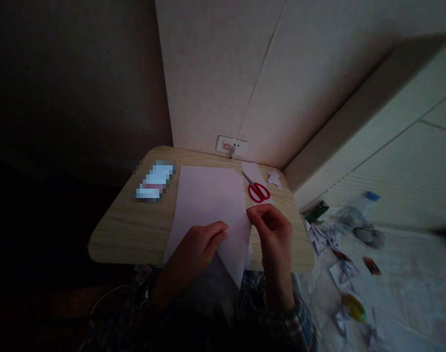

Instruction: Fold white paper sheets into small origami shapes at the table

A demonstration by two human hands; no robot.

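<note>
Between my two hands is a folded sheet of white paper [235, 249], with a pointed corner hanging toward the table's front edge. My left hand [195, 249] is closed, its thumb and fingers pinching the paper's left side. At the upper right corner, the fingertips of my right hand [272, 230] grip the same sheet. Beneath and beyond it lies more white paper [211, 193], flat on the wooden table [131, 239]. Scissors [258, 191] with red handles rest just beyond my right hand, partly over a white paper strip [251, 170].
A blurred-out phone-like device [155, 181] lies at the table's left. A small folded paper piece [274, 179] sits near the right back corner. Behind is a wall socket [231, 145]. Right of the table, paper scraps [320, 237] and a clear plastic bottle [356, 212] lie lower down.
</note>
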